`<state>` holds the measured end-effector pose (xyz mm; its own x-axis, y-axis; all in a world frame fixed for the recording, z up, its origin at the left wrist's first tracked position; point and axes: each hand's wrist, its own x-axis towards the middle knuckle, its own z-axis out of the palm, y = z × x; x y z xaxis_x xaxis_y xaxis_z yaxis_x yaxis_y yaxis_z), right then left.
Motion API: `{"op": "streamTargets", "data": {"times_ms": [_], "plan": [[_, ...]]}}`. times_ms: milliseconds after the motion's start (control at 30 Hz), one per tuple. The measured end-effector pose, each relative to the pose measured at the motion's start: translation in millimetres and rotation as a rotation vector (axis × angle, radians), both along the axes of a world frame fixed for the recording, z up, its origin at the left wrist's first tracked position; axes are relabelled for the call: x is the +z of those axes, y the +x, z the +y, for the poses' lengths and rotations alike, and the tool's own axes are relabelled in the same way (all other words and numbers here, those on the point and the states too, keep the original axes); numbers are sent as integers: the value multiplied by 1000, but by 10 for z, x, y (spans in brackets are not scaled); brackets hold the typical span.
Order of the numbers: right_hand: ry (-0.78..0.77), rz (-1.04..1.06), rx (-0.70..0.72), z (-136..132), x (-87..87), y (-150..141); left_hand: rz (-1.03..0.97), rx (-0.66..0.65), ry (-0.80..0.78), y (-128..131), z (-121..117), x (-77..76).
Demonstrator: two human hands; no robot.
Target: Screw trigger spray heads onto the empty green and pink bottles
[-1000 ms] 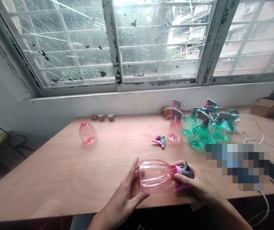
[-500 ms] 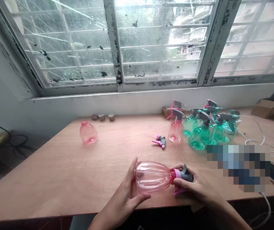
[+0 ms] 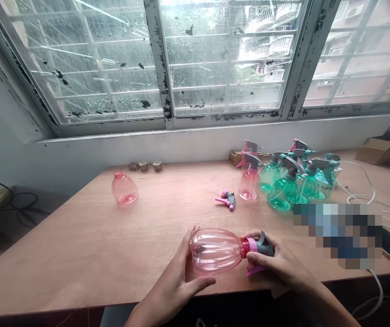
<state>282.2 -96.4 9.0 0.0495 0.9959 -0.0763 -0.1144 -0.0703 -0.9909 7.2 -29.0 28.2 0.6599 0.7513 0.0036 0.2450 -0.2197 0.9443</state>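
A clear pink spray bottle (image 3: pixel 215 252) lies sideways in my hands above the table's front edge, its base to the left. My left hand (image 3: pixel 181 272) cups the base, thumb below and fingers behind. My right hand (image 3: pixel 273 261) grips the pink collar and grey spray head (image 3: pixel 265 246) at the neck; a pink trigger (image 3: pixel 256 270) points down toward me. Beyond the bottle, a loose pink-and-grey spray head (image 3: pixel 227 200) lies on the table. Far to the left stands a pink bottle without a head (image 3: pixel 124 188).
Several green spray bottles (image 3: pixel 282 193) and a pink one (image 3: pixel 248 184) stand together at the back right. Small square blocks (image 3: pixel 143 166) sit near the wall. White cables (image 3: pixel 362 197), a cardboard box (image 3: pixel 381 151) and a blurred patch occupy the right side of the table (image 3: pixel 79 254).
Both hands keep hold of the spray bottle in nearly the same place. The view has shifted very slightly; the other objects stay where they were.
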Motion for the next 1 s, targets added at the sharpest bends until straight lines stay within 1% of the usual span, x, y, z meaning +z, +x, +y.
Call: {"op": "streamTargets", "data": {"times_ms": [200,433,533,667,733,1000], "plan": [[-1,11,3,13,-28,12,-24,-38,5,-14,7,-62],[-15,43,-3,7,-28,5,7,-15,-78,-22,-18,11],[-7,36,-7,4,-26,7,0,-12,-62,-22,-13,9],[-19,69,18,9,-43,17,-70,-33,-23,-21,-11,-40],[-20,87,15,13,-54,21,-76,-29,-34,-18,-12,-51],[7,88,-21,26,-71,10,18,-1,-107,-37,-32,32]]}}
